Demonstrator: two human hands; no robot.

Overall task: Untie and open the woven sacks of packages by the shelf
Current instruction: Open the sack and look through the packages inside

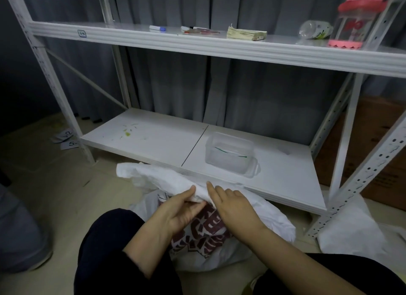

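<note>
Presently your left hand [182, 211] fingers pinch the twisted neck of the woven sack [219, 233]; right hand [232, 204] fingers lie straight on it. Sack sits on the floor against the shelf [153, 141]. Risk: tugging tightens any remaining tie.

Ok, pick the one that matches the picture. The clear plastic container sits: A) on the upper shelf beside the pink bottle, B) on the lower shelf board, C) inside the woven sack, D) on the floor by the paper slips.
B: the clear plastic container rests on the lower shelf board, right of its seam, just beyond the woven sack that both hands are working on.
</note>
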